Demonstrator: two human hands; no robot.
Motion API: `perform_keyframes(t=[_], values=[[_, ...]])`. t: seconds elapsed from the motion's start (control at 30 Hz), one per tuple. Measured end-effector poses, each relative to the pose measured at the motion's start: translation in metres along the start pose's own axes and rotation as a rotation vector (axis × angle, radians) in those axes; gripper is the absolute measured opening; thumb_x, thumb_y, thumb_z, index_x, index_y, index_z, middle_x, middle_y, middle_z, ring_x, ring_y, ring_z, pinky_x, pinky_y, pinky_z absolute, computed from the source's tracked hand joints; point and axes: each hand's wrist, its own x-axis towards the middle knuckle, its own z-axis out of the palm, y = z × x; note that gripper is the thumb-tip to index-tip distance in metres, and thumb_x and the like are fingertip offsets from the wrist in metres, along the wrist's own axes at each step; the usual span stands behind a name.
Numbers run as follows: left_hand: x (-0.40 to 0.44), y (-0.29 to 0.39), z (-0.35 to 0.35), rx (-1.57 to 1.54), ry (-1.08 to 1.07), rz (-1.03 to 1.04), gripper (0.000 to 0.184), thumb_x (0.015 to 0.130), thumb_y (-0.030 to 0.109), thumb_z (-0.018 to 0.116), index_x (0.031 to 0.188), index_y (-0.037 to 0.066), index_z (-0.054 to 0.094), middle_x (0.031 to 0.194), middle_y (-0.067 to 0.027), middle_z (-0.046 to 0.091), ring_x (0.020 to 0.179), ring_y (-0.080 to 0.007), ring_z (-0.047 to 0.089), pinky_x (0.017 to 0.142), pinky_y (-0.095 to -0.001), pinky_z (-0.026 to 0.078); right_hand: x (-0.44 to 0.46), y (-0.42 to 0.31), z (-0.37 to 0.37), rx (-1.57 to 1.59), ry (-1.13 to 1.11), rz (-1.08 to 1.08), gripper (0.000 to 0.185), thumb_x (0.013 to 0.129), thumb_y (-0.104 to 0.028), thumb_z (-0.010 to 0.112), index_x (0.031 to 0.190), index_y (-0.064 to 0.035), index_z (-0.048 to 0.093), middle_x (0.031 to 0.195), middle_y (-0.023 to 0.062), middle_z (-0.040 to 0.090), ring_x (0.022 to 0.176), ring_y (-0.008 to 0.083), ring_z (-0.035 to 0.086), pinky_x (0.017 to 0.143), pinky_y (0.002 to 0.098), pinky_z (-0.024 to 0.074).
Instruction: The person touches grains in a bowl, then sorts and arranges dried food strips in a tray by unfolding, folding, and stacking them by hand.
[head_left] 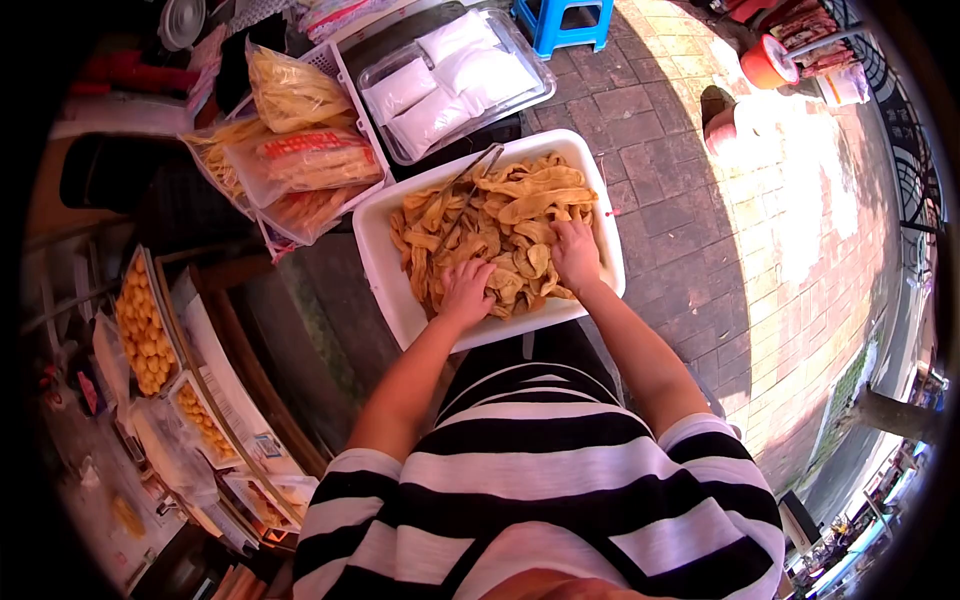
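Observation:
A white plastic tub (pixel 375 262) holds a heap of brown, wrinkled, flattish food pieces (pixel 540 205); their exact kind is unclear. My left hand (pixel 466 290) rests on the near-left part of the heap, its fingers apart and touching the pieces. On the right side, close to the tub wall, my right hand (pixel 576 255) reaches down onto the heap with fingers spread. Some fingertips of both hands are lost among the pieces. Metal tongs (pixel 470 195) lie slanted across the far-left part of the heap, touched by neither hand.
Beyond the tub is a clear plastic tray (pixel 545 88) with white wrapped packs (pixel 480 75). Bagged yellow and orange food strips (pixel 300 150) fill a basket at left. Lower left stand trays of yellow balls (pixel 145 330). A blue stool (pixel 565 25) stands on the brick paving (pixel 670 230).

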Motion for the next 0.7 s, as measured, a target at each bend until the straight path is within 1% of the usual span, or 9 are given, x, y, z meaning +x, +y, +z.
perform_keyframes(t=[0.07,0.17,0.2,0.4,0.5,0.53,0.63,0.67,0.7], values=[[0.004,-0.008,0.005,-0.002,-0.033,-0.052,0.052,0.063,0.015,0.066,0.113,0.010,0.052,0.114,-0.0087,0.049,0.116,-0.0246,0.039,0.097,-0.0400,0.023,-0.011,-0.020,-0.006,-0.031,-0.098,-0.185,0.019,0.073,-0.008,0.059,0.092,-0.0072,0.055,0.092,0.0115,0.054,0.094,0.0304,0.050,0.079,0.0391,0.0443],[0.012,0.004,-0.006,-0.070,-0.019,-0.088,0.052,0.064,0.008,0.062,0.115,0.010,0.051,0.117,-0.0084,0.047,0.117,-0.0253,0.038,0.100,-0.0409,0.020,-0.021,-0.017,0.012,-0.123,-0.198,-0.082,0.027,0.065,-0.001,0.059,0.091,-0.0068,0.055,0.096,0.0119,0.054,0.097,0.0327,0.047,0.081,0.0389,0.0430],[0.015,0.011,-0.013,-0.099,-0.004,-0.098,0.051,0.066,0.005,0.061,0.116,0.010,0.051,0.117,-0.0079,0.047,0.118,-0.0255,0.037,0.102,-0.0414,0.019,-0.021,-0.011,0.016,-0.137,-0.206,-0.161,0.024,0.065,-0.001,0.060,0.087,-0.0071,0.053,0.094,0.0129,0.054,0.088,0.0335,0.050,0.078,0.0385,0.0443],[0.029,0.024,-0.027,-0.303,0.130,0.088,0.046,0.066,0.003,0.064,0.110,0.007,0.052,0.125,-0.0067,0.046,0.125,-0.0284,0.033,0.101,-0.0386,0.027,-0.014,-0.056,-0.039,0.416,-0.439,-0.073,0.019,0.075,0.001,0.059,0.092,-0.0050,0.052,0.085,0.0092,0.058,0.077,0.0248,0.058,0.067,0.0321,0.0471],[0.035,0.017,-0.030,-0.706,-0.114,0.074,0.040,0.068,0.003,0.065,0.105,0.006,0.050,0.124,-0.0076,0.047,0.117,-0.0274,0.042,0.098,-0.0353,0.033,-0.007,-0.057,-0.063,1.002,-0.593,0.247,0.024,0.080,0.002,0.058,0.102,-0.0040,0.053,0.086,0.0038,0.059,0.071,0.0128,0.057,0.062,0.0243,0.0462],[0.034,0.018,-0.029,-0.746,-0.127,0.067,0.038,0.070,0.003,0.064,0.105,0.006,0.049,0.121,-0.0076,0.048,0.114,-0.0253,0.044,0.096,-0.0338,0.034,-0.004,-0.068,-0.077,1.056,-0.477,0.215,0.022,0.083,0.003,0.057,0.104,-0.0025,0.055,0.085,-0.0009,0.059,0.069,0.0041,0.052,0.059,0.0191,0.0444],[0.027,0.034,-0.029,-0.902,-0.219,0.012,0.034,0.075,0.004,0.064,0.104,0.005,0.045,0.111,-0.0071,0.050,0.106,-0.0188,0.049,0.090,-0.0296,0.039,0.001,-0.068,-0.108,1.054,-0.579,0.285,0.022,0.082,0.002,0.057,0.104,-0.0017,0.059,0.103,0.0032,0.055,0.077,0.0046,0.053,0.067,0.0187,0.0458],[0.026,0.039,-0.031,-0.977,-0.285,-0.032,0.034,0.077,0.005,0.064,0.104,0.005,0.044,0.108,-0.0067,0.051,0.104,-0.0167,0.049,0.088,-0.0284,0.041,-0.001,-0.062,-0.107,1.074,-0.552,0.289,0.014,0.081,0.001,0.060,0.094,-0.0026,0.061,0.090,-0.0006,0.056,0.072,0.0059,0.052,0.062,0.0174,0.0426],[0.025,0.045,-0.032,-1.053,-0.351,-0.077,0.034,0.078,0.005,0.064,0.105,0.004,0.043,0.104,-0.0063,0.052,0.102,-0.0145,0.049,0.085,-0.0273,0.042,-0.001,-0.058,-0.110,1.056,-0.523,0.229,0.014,0.081,0.001,0.060,0.094,-0.0032,0.061,0.091,-0.0009,0.055,0.073,0.0061,0.052,0.062,0.0175,0.0425]])
